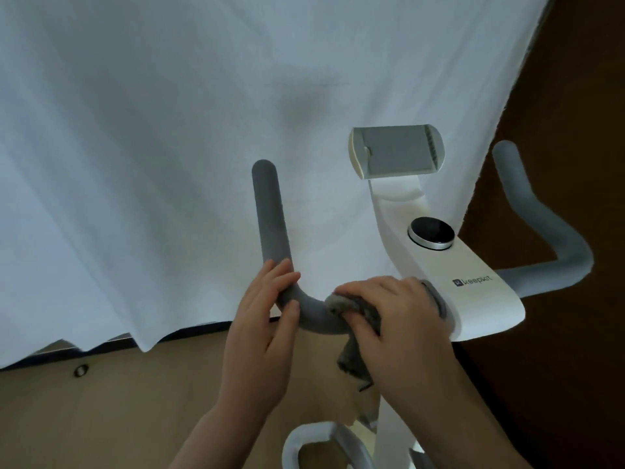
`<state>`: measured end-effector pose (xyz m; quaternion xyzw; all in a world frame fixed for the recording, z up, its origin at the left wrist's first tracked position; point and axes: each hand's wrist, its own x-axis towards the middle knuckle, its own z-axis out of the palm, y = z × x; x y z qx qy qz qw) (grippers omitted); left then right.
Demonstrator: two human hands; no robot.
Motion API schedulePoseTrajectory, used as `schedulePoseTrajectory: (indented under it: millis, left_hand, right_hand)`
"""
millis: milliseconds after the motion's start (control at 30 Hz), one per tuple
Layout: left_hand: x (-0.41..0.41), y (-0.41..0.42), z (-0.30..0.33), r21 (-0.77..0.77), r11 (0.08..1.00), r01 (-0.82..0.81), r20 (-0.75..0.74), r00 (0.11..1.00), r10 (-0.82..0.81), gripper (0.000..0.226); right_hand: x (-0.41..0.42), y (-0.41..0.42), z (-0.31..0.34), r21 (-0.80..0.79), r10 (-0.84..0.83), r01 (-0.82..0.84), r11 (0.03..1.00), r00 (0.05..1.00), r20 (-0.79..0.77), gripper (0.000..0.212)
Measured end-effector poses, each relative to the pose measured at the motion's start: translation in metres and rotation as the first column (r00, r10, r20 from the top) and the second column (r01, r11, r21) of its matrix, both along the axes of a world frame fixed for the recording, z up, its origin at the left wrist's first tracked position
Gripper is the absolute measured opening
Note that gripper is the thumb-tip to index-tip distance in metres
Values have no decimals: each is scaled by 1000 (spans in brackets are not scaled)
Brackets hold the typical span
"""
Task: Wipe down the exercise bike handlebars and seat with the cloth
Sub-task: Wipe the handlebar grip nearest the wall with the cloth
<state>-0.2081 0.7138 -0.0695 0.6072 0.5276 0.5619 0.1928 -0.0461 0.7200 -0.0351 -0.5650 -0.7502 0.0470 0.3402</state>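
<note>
The white exercise bike's left handlebar point(270, 218), padded in grey foam, curves up from the white console point(473, 286). My left hand point(263, 333) grips the bend of that bar, fingers curled round it. My right hand point(399, 326) holds a grey cloth point(355, 363) wrapped over the bar close to the console, with a loose end hanging below. The right handlebar point(548, 231) stands untouched on the far side. The seat is out of view.
A white curtain point(169, 147) hangs right behind the bike. A grey phone holder point(395, 152) and a round black knob point(431, 231) sit on the console. Tan floor point(118, 418) lies below, with a white bike part point(324, 441) at the bottom edge. A dark brown surface point(575, 79) is at the right.
</note>
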Motion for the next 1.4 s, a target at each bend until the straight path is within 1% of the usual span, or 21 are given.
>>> schedulePoseTrajectory:
  millis: [67, 167, 233, 300, 367, 433, 500, 533, 633, 767, 833, 933, 1100, 1267, 1333, 1400]
  left_hand:
    - [4, -2, 0, -1, 999, -34, 43, 998, 34, 43]
    - [9, -3, -2, -5, 996, -85, 112, 990, 85, 34]
    - [9, -6, 0, -17, 993, -120, 144, 982, 121, 32]
    - [9, -9, 4, -42, 989, -142, 172, 974, 147, 33]
    - [8, -12, 6, -50, 982, -181, 187, 964, 188, 32]
    - [10, -13, 6, -68, 974, -217, 206, 952, 226, 32]
    - [12, -14, 8, -77, 970, -230, 229, 943, 242, 31]
    - [13, -14, 9, -77, 970, -229, 235, 941, 241, 31]
    - [12, -13, 10, -92, 973, -211, 246, 942, 227, 34]
    - [9, -15, 10, -126, 978, -169, 234, 953, 194, 37]
    - [9, -16, 10, -125, 980, -157, 239, 954, 183, 38]
    - [12, -17, 7, -120, 981, -151, 252, 952, 177, 39]
    - [10, -21, 6, -143, 984, -105, 245, 960, 138, 43]
    - [9, -20, 7, -155, 981, -120, 218, 964, 153, 44]
    - [9, -21, 7, -162, 980, -115, 218, 964, 149, 36]
    - [7, -23, 8, -174, 980, -91, 224, 966, 129, 31]
  right_hand:
    - [-20, 5, 9, -41, 22, -22, 999, 1000, -8, 21]
    - [-41, 18, 14, -20, 86, -86, 996, 996, 3, 18]
    - [-38, 17, 14, -29, 156, -155, 987, 988, 19, 20]
    - [-24, 12, 13, -51, 213, -214, 976, 977, -18, 23]
    - [-15, 6, 15, -62, 242, -247, 967, 967, -77, 22]
    - [-23, 12, 20, -91, 258, -262, 961, 964, -60, 21]
    - [-39, 25, 22, -72, 249, -250, 965, 968, -27, 21]
    - [-46, 32, 21, -53, 247, -247, 968, 969, -4, 20]
    - [-43, 38, 18, -87, 334, -337, 937, 941, -53, 28]
    - [-12, 24, 18, -93, 410, -414, 905, 910, -65, 19]
    - [-18, 30, 19, -93, 402, -405, 909, 914, -55, 19]
    - [-32, 40, 21, -129, 379, -375, 918, 925, 10, 21]
    - [-3, 20, 23, -127, 432, -436, 891, 900, -63, 20]
    - [-19, 34, 25, -158, 356, -363, 918, 932, -68, 19]
    - [-19, 38, 24, -191, 388, -389, 901, 921, -47, 19]
    - [-5, 40, 22, -227, 440, -419, 879, 897, 44, 24]
